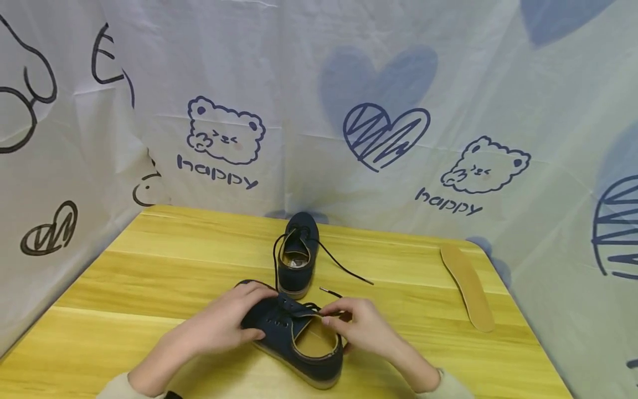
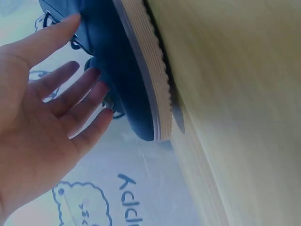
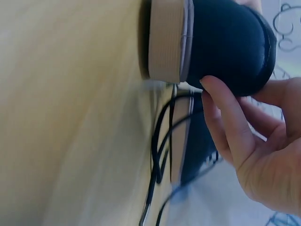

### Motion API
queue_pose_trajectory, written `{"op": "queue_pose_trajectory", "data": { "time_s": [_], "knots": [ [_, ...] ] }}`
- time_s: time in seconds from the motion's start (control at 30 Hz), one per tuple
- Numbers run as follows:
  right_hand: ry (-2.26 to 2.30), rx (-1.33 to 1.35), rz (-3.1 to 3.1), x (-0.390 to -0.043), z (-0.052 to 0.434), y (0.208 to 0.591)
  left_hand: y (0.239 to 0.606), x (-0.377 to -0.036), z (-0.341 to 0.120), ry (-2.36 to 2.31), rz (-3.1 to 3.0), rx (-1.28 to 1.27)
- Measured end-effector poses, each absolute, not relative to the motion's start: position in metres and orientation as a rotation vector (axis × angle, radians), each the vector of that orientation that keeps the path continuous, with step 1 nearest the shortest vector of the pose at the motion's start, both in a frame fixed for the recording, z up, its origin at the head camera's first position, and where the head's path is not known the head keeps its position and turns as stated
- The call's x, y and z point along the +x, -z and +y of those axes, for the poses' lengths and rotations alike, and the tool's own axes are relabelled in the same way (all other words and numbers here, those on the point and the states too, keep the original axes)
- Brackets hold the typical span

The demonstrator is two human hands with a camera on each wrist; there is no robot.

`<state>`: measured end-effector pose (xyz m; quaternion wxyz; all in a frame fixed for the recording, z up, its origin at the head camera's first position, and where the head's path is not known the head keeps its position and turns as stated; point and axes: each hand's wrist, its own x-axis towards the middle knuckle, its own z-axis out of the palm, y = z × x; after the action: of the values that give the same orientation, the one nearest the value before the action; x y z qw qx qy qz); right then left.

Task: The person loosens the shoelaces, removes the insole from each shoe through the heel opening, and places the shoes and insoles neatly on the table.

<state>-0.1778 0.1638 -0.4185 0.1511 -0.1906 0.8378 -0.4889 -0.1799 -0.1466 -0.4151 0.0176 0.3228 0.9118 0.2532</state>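
Observation:
A dark navy lace-up shoe (image 1: 279,332) lies near the table's front, its tan inside showing and its heel toward the lower right. My left hand (image 1: 224,321) is at its front half, fingers loosely extended over the far side and thumb by the near side. In the left wrist view the left hand (image 2: 51,103) has spread fingers beside the shoe (image 2: 117,61). My right hand (image 1: 364,327) pinches the shoe's collar edge near the heel; one finger of the right hand (image 3: 263,141) touches the heel (image 3: 225,47). Black laces (image 3: 157,146) hang in loops below these fingers.
A second navy shoe (image 1: 304,277) stands behind, toe toward the back, its black lace (image 1: 344,267) trailing right. One tan insole (image 1: 468,288) lies on the wooden table (image 1: 394,266) at the right. A printed white cloth (image 1: 309,166) hangs behind the table and at its sides.

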Motion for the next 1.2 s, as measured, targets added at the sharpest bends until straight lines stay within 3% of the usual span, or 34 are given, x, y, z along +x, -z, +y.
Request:
{"op": "queue_pose_trajectory", "data": {
  "time_s": [0.37,0.7,1.2],
  "knots": [
    [1.629,-0.468,2.274,-0.171,0.100,0.423,0.409,-0.166,-0.174,-1.102,2.783,0.800],
    [1.709,-0.418,2.221,-0.177,0.061,0.426,0.410,-0.177,-0.179,-1.167,2.807,0.463],
    [0.968,-0.753,3.058,-0.196,0.040,0.419,0.406,-0.185,-0.176,-0.999,2.935,0.371]
  ]
}}
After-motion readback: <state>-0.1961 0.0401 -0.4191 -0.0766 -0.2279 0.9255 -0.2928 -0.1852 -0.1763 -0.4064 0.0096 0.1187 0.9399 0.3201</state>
